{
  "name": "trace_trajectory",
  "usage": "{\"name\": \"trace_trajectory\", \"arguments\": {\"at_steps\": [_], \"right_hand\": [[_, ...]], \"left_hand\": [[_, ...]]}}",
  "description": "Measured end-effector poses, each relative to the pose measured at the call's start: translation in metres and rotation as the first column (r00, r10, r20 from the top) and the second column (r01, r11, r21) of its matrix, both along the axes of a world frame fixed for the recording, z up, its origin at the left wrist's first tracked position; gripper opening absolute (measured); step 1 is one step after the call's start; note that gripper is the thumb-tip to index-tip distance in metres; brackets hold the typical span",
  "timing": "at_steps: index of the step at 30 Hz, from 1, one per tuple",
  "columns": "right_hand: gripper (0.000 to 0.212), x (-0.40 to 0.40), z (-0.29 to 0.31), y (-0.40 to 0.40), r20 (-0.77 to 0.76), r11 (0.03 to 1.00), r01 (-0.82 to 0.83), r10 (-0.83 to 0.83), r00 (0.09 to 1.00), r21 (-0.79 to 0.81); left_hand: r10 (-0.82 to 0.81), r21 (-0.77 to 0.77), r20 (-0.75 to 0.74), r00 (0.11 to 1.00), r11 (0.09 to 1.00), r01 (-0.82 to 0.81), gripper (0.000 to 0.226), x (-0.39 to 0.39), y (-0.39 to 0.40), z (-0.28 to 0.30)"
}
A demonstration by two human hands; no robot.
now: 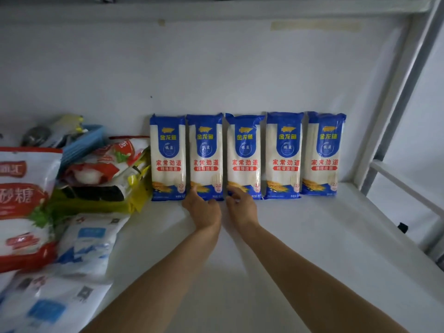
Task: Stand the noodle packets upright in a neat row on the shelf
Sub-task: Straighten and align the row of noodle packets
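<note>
Several blue-and-white noodle packets [243,156] stand upright side by side against the back wall of the white shelf [312,236]. My left hand [203,207] rests at the foot of the second packet from the left [205,155], fingers spread and touching its bottom edge. My right hand [240,204] is at the foot of the middle packet, fingertips on its lower left corner. Neither hand grips a packet. The two packets on the right [305,152] stand apart from my hands.
A heap of other food bags lies at the left: a red-and-white sugar bag [24,203], blue-and-white bags [81,248], yellow and red packs [108,174], a blue basket [81,140]. A metal shelf post [394,111] rises at the right.
</note>
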State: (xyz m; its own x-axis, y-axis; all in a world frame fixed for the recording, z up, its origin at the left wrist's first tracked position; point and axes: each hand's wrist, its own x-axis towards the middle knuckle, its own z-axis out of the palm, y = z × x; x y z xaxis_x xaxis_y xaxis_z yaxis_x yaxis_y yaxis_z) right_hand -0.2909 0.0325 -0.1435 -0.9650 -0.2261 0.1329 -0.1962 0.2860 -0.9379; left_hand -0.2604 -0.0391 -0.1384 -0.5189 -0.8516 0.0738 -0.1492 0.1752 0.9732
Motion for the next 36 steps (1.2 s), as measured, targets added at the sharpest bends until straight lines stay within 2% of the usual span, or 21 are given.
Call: {"name": "trace_trajectory", "arguments": {"at_steps": [2,5,11,17,23,27,30,33,36], "right_hand": [[0.034,-0.004,0.001,-0.007,0.022,1.000,-0.009,0.009,1.000,0.007],[0.035,-0.009,0.000,-0.011,0.017,1.000,0.011,-0.011,1.000,0.025],[0.037,-0.016,0.002,-0.015,0.041,1.000,-0.006,0.007,0.999,-0.003],[0.038,-0.018,0.004,-0.014,0.059,0.999,-0.043,0.045,0.997,-0.020],[0.036,-0.013,-0.001,0.003,0.143,0.996,-0.050,0.061,0.988,-0.080],[0.032,-0.012,0.000,0.021,0.162,0.993,0.067,-0.051,0.985,-0.093],[0.028,-0.019,0.007,0.048,0.134,0.952,0.259,-0.239,0.962,-0.163],[0.030,-0.041,0.018,0.091,0.057,0.846,0.503,-0.501,0.863,-0.175],[0.036,-0.068,0.022,0.136,0.022,0.766,0.630,-0.633,0.774,-0.127]], "left_hand": [[-0.043,0.005,0.073,0.996,0.999,0.043,0.048,-0.002,-0.008,-0.001],[-0.097,0.007,0.105,0.990,0.995,0.097,0.042,-0.006,-0.014,-0.003],[-0.099,0.002,0.169,0.981,0.995,0.100,0.045,-0.013,-0.011,0.000],[-0.133,0.043,0.127,0.983,0.991,0.128,0.045,-0.014,-0.011,0.002],[-0.121,0.089,0.030,0.992,0.989,0.118,0.042,0.001,-0.005,-0.004],[-0.193,0.025,0.006,0.981,0.981,0.192,0.041,0.008,0.015,-0.006],[-0.336,-0.021,0.008,0.942,0.942,0.336,0.036,0.004,0.041,-0.008],[-0.587,-0.016,0.046,0.808,0.809,0.588,0.040,-0.012,0.079,-0.008],[-0.755,0.060,0.111,0.646,0.654,0.754,0.054,-0.036,0.123,-0.001]]}}
